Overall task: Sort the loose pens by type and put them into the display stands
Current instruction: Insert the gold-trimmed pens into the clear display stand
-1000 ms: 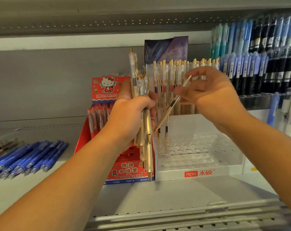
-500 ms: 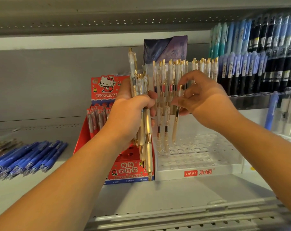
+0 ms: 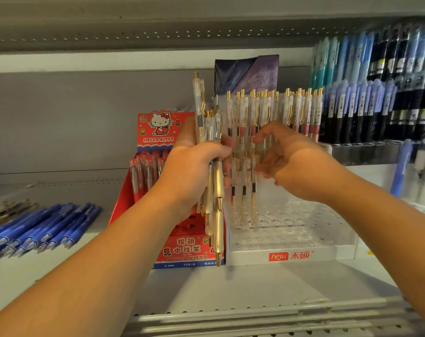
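Nearest the camera is the metal front rail (image 3: 255, 319) of the shelf, and both bare forearms reach in over it. The left hand (image 3: 192, 166) is wrapped tight round a bundle of pearly gold-tipped pens (image 3: 217, 190), held upright with the tips down, in front of where the two stands meet. One pen in that bundle sticks up well above the others.

The right hand (image 3: 289, 156) is just to the right of it, fingers curved in a loose C facing left. It's right at the three gold pens (image 3: 244, 190) that stand at the left end of the clear display stand (image 3: 291, 242). The hand is pretty motion-blurred, so honestly I can't tell if the fingertips are pinching the nearest pen or are just next to it.

The clear stand sits on the shelf with a red hesu label on its front edge. Its back row is packed with more gold-clip pens (image 3: 279, 108), all upright. Right beside it on the left is the red Hello Kitty box (image 3: 182, 251), with red-topped pens (image 3: 143, 171) in its upper tier.

Further left, a heap of loose blue pens (image 3: 43, 227) lies flat on the shelf, tips pointing toward the camera. Some brownish pens (image 3: 9, 207) lie behind those, too blurry to make out.

At the back, a dark purple card (image 3: 248, 71) stands up behind the clear stand. Off to the right are tiered racks of blue and black pens (image 3: 376, 105).
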